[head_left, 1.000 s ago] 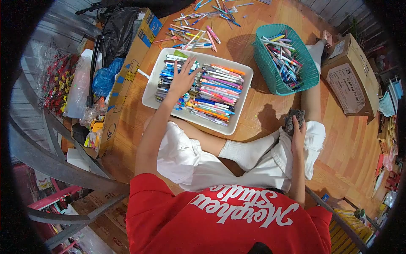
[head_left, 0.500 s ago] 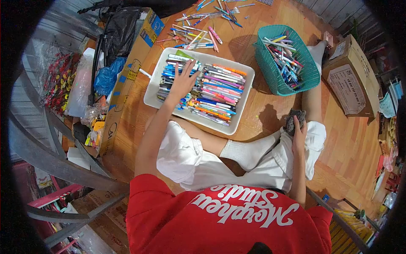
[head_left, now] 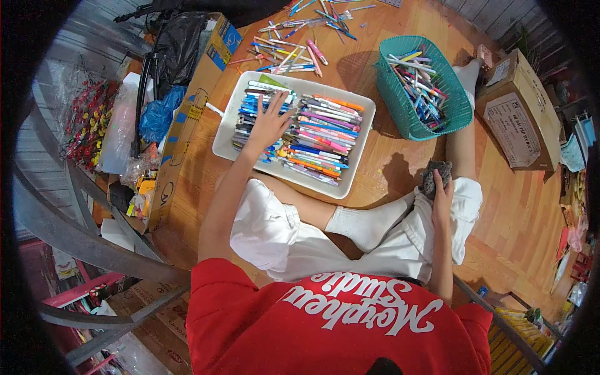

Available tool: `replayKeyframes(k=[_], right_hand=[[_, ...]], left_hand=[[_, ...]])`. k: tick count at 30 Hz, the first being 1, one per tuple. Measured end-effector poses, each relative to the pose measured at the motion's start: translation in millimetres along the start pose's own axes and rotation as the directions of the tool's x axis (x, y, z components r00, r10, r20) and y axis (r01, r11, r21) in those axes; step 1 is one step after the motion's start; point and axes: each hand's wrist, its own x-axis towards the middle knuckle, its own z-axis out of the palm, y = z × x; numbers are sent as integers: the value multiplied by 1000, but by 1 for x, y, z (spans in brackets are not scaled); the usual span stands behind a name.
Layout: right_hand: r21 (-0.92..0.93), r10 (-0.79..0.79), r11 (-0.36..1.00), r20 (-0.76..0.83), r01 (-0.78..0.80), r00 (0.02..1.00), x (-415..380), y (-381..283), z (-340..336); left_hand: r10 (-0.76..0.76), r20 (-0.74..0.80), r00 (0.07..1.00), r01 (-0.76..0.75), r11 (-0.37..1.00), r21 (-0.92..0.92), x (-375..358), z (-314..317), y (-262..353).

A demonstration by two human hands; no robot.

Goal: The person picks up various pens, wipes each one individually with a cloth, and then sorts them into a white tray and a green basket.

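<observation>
Pens [head_left: 322,134] lie side by side in two packed columns inside the white tray [head_left: 226,134] in the head view, in front of your crossed legs. Your left hand [head_left: 270,124] is spread open, palm down over the left column; you seem to be touching the pens there, though contact under the palm is hidden. Your right hand [head_left: 442,200], by your right knee, is closed around a dark grey pad [head_left: 431,178], perhaps a sponge or folded cloth; it looks soft and light, so a loose grip on its side should do. Beyond the tray, more pens are scattered on the floor [head_left: 512,212], and a jumbled heap sits in the green basket [head_left: 397,119] to its right. Each pen should feel light and stiff, and its smooth round barrel may roll or slip against its neighbours. You would best pinch one mid-barrel, fingertips on both sides; squeezing several at once could skew the rows.
</observation>
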Motion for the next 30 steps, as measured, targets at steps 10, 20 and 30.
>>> replayKeyframes(k=[10, 20, 30], right_hand=[[-17, -8, 1000, 11, 8, 1000, 2, 4, -3], [4, -12, 1000, 19, 11, 1000, -1, -2, 2], [-15, -21, 1000, -11, 21, 1000, -4, -5, 5]], left_hand=[[-45, 34, 998, 44, 998, 37, -2, 7, 3], [-52, -11, 999, 52, 999, -7, 7, 16, 2], [-127, 22, 992, 126, 992, 20, 9, 19, 5]])
